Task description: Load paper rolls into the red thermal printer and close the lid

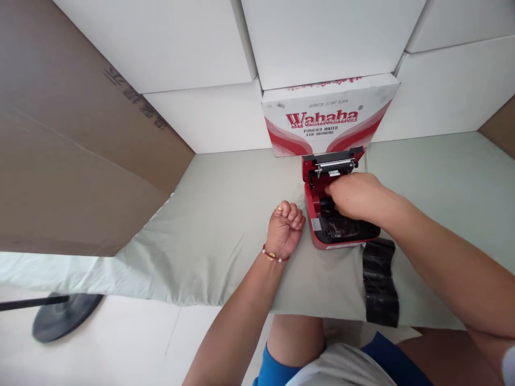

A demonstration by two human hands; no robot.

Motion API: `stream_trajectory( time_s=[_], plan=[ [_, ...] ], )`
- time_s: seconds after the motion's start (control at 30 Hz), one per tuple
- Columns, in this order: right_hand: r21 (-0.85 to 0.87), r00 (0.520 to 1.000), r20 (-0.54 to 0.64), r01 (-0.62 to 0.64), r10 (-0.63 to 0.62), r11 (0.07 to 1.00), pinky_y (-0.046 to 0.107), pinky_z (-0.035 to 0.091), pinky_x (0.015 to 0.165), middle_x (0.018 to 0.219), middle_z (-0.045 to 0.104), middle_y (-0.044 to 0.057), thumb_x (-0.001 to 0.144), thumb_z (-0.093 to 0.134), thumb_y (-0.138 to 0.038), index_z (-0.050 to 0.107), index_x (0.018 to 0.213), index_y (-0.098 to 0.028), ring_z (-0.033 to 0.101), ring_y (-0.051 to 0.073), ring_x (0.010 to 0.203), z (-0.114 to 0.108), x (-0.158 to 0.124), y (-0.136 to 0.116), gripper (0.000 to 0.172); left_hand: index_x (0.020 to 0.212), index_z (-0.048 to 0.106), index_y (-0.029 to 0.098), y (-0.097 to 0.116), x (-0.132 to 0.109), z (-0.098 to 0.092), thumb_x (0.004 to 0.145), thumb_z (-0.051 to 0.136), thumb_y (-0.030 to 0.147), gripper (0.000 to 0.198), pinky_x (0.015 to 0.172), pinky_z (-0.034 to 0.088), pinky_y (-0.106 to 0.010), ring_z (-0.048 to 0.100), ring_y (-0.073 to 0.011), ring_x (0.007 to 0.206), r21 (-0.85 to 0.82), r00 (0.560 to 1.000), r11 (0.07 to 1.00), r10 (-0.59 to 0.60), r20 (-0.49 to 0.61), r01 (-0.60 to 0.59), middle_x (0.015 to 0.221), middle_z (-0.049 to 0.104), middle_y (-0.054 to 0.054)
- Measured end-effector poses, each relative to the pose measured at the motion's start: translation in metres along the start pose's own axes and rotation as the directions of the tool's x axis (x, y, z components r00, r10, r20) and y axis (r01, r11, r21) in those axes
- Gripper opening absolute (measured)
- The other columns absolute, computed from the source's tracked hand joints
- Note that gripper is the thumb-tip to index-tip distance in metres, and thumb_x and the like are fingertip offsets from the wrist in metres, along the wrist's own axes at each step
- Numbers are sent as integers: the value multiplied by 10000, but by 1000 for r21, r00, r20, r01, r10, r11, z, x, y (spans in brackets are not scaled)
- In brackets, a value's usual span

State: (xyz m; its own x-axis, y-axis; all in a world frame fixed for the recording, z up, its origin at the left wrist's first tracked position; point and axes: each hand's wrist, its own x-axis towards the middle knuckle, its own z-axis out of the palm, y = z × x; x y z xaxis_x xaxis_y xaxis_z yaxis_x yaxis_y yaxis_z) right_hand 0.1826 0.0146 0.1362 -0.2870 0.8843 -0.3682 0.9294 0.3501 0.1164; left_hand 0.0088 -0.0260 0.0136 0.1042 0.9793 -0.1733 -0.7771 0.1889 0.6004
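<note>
A small red and black printer sits on the pale green cloth, its lid swung open toward the back. My right hand reaches into the open bay, fingers curled down over a black roll inside; what they grip is hidden. My left hand rests as a fist on the cloth just left of the printer, with a red bead bracelet at the wrist. A strip of black film hangs from the printer's front over the table edge.
A Wahaha water carton stands right behind the printer, among stacked white boxes. A large brown cardboard box fills the left. A black round stand base lies on the floor at lower left.
</note>
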Motion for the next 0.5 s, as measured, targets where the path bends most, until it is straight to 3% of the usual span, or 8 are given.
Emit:
stream_trajectory(
  time_s=[0.1,0.23,0.5],
  plan=[
    [14,1000,-23,9,-9,1000,387,538,783,1160,841,196,949,628,-176,800,1246,-206,795,362,1060,2,0,1,344,590,296,209,1,-3,2,649,625,-6,398,432,181,-214,238,-67,402,15,1000,999,-28,-12,28,522,309,76],
    [41,997,-75,-13,16,999,376,536,772,1228,833,169,964,610,-216,711,1409,-244,789,349,1068,6,-6,7,458,549,242,207,3,-2,3,669,592,14,417,431,138,-229,175,-73,379,-6,1000,1000,-29,-12,28,483,223,67],
    [191,963,-216,-122,163,974,424,566,822,1296,824,158,1046,541,-290,703,1473,-261,793,376,1123,26,-16,10,458,537,238,196,2,4,2,677,629,27,448,470,240,-239,319,-91,428,7,999,999,45,6,-45,504,304,42]
  ],
)
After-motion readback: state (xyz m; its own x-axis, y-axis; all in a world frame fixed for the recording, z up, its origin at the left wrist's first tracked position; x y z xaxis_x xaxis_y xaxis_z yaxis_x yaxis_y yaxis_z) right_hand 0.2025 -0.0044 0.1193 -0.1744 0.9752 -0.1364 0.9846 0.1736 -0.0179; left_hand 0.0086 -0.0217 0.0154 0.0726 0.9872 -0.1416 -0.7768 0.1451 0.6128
